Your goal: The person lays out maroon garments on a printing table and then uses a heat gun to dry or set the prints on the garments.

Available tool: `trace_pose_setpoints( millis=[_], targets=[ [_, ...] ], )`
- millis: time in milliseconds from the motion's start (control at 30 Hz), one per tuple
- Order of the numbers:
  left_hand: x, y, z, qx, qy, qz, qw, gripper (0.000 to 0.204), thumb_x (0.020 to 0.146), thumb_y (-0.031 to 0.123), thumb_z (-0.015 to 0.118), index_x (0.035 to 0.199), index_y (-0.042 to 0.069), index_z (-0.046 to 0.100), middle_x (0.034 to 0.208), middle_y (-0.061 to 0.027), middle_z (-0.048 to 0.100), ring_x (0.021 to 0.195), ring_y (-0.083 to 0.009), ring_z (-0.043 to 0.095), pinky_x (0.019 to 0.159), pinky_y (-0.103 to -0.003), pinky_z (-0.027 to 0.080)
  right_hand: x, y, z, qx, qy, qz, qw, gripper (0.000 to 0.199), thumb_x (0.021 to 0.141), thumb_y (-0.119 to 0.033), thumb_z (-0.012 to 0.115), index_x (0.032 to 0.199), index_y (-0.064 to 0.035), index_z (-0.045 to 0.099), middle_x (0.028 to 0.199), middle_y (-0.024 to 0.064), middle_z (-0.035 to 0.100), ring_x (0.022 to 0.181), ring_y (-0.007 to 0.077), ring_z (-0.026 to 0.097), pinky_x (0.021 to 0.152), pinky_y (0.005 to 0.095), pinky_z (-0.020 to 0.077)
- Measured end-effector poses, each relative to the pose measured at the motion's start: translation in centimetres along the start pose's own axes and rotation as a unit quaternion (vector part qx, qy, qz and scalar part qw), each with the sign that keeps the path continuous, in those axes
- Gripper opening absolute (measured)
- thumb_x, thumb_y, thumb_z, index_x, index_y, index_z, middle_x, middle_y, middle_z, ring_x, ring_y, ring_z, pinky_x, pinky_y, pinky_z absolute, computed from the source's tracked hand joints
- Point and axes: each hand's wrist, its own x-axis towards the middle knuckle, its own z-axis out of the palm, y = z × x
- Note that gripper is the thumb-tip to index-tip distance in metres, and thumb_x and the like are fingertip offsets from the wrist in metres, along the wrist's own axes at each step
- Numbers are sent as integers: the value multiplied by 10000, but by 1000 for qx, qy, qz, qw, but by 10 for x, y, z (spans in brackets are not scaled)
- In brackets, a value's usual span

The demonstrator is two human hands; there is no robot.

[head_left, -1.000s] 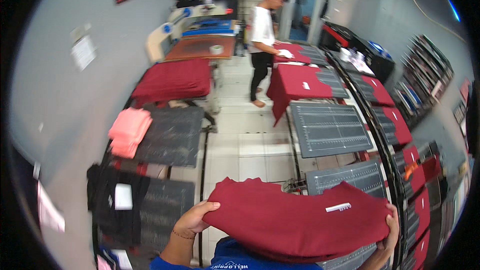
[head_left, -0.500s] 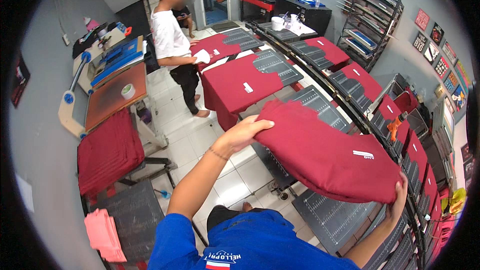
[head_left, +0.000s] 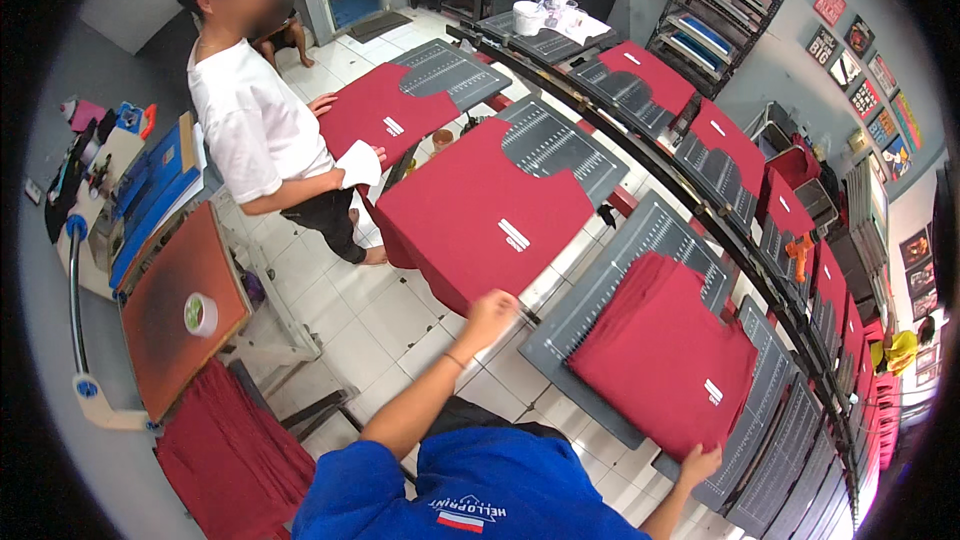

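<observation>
The shirt [head_left: 400,500] was bright blue, its short sleeves [head_left: 345,480] loose, with white lettering [head_left: 476,507] and a red-and-white patch [head_left: 460,521] in front. A thin bracelet [head_left: 456,361] ringed the left wrist [head_left: 462,352]. Left hand [head_left: 490,319] and right hand [head_left: 700,462] were bare.

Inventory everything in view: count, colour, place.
fabric bundle: one, maroon, on board by right hand
printed fabric pieces: several, maroon, on other boards
boards: several, dark grey, along black rail
fabric pile: one, maroon, lower left
tub: one, white, on brown panel
rack: one, black, upper right
pictures: several, mixed colours, right wall
other people: two, nearer in white, upper left
left hand: one, bare, near centre
right hand: one, bare, at bundle's edge
</observation>
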Motion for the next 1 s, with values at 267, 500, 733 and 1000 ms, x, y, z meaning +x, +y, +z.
trace_pose_setpoints(
  millis=[267, 500, 733, 1000],
  targets=[
    [191, -116, -275, 109, 364, 45, 924, 256, 951, 209, 448, 902, 27, 621, 744, -73, 605, 633, -193, 604, 563, -321, 479, -193, -396, -2, 473, -579, -167, 643, 697, 1012, -381, 442, 1492, 31, 150, 1507, 235, 291, 1376, 297, 348, 1125, 383, 278],
    [268, -208, -298, -370, -3, -292, 882, 652, 951, 593, 371, 1245, 42, 559, 1318, -112, 567, 1205, -278, 529, 1059, -456, 364, -237, -493, 119, 627, -490, 172, 581, 923, 894, -744, 274, 1499, -50, 211, 1539, 107, 288, 1404, 227, 294, 1157, 442, 214],
    [214, -267, -345, -468, -36, -430, 771, 358, 980, 313, 501, 1240, 83, 590, 1214, -64, 640, 1140, -154, 580, 976, -372, 465, -247, -448, 120, 592, -713, 265, 267, 870, 842, -797, 275, 1459, -187, 328, 1427, 51, 467, 1252, 262, 488, 999, 486, 422],
    [181, -28, -377, -251, 7, -156, 955, 347, 968, 178, 553, 1259, -10, 540, 1247, -111, 605, 1129, -185, 576, 998, -342, 432, -191, -385, 36, 550, -691, 168, 438, 439, 886, -304, 665, 1204, -13, 584, 1182, 103, 646, 1095, 221, 598, 982, 383, 438]
  ],
)
